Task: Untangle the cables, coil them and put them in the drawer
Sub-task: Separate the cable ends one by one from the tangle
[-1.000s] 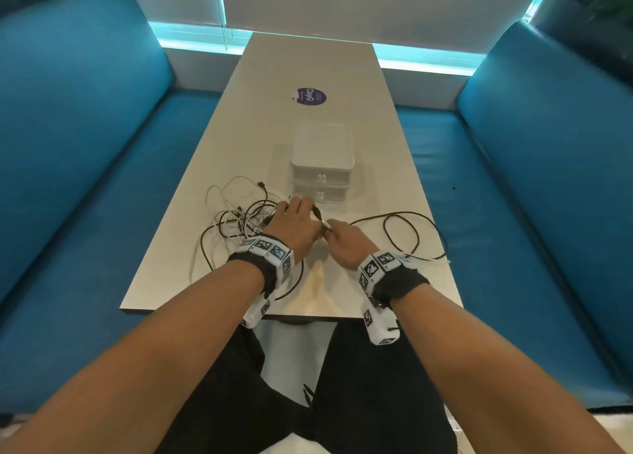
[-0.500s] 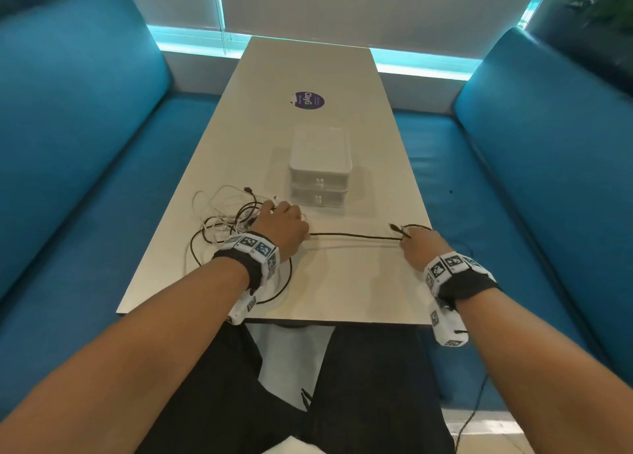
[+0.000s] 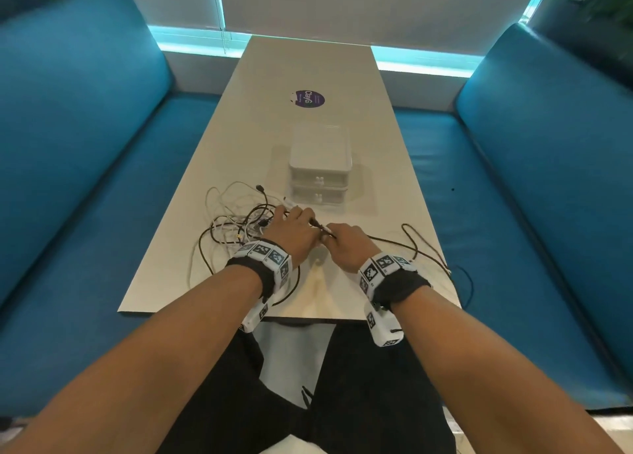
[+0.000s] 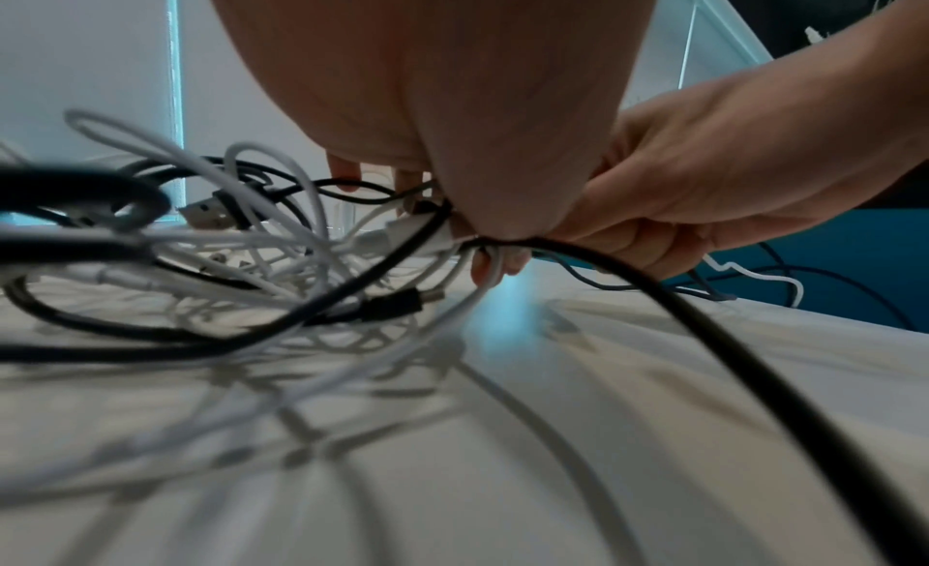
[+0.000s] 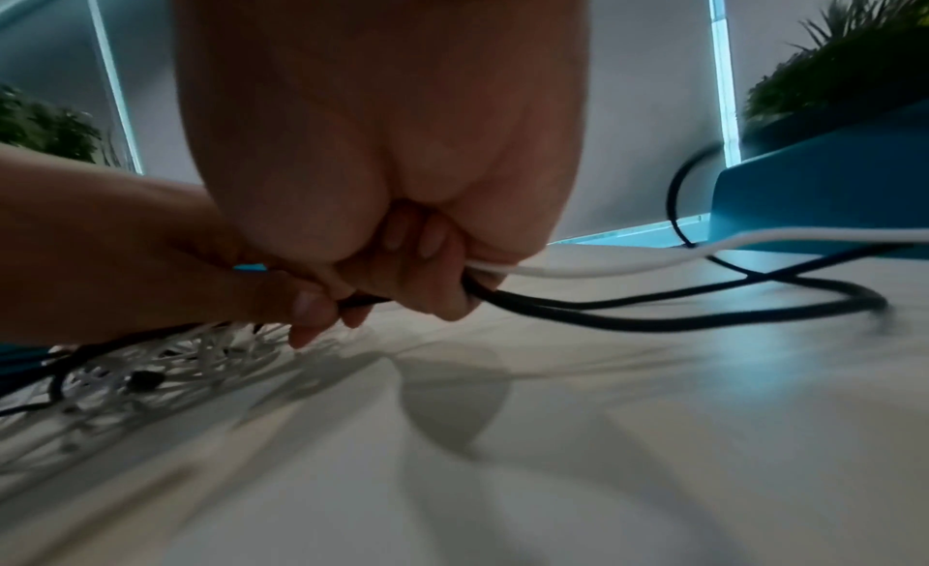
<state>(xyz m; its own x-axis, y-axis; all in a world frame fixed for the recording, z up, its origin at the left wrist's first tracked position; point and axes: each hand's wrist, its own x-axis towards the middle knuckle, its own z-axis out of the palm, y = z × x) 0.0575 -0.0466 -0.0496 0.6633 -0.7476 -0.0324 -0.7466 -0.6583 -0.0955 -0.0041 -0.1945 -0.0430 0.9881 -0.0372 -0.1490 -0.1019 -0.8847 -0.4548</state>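
A long pale rectangular table [image 3: 219, 152] runs away from the person between two blue upholstered benches [image 3: 85, 138], and partway along it stands a small white plastic two-drawer box [image 3: 320, 166], both drawers closed. Just near and left of that box lies the tangled heap of black and white cables [image 3: 236, 224], spread loosely over the tabletop, with one black cable [image 3: 411, 244] trailing out of it to the right and looping over the table's right edge. The left hand [image 3: 296, 232] rests at the right margin of the heap, its fingers curled down and clamped on a bunch of strands where black and white cords cross. The right hand [image 3: 346, 244] sits just beside it, the two nearly touching, fingers closed round the black cable and a thinner white cable [image 5: 653, 257] that runs off to the right with it. The freed length lies to the right of the fingers, its long axis across the table, while the knot stays left under the left hand. Judging from this, the right hand is better placed to draw the strand rightward as the left anchors the heap; no cable is coiled yet.
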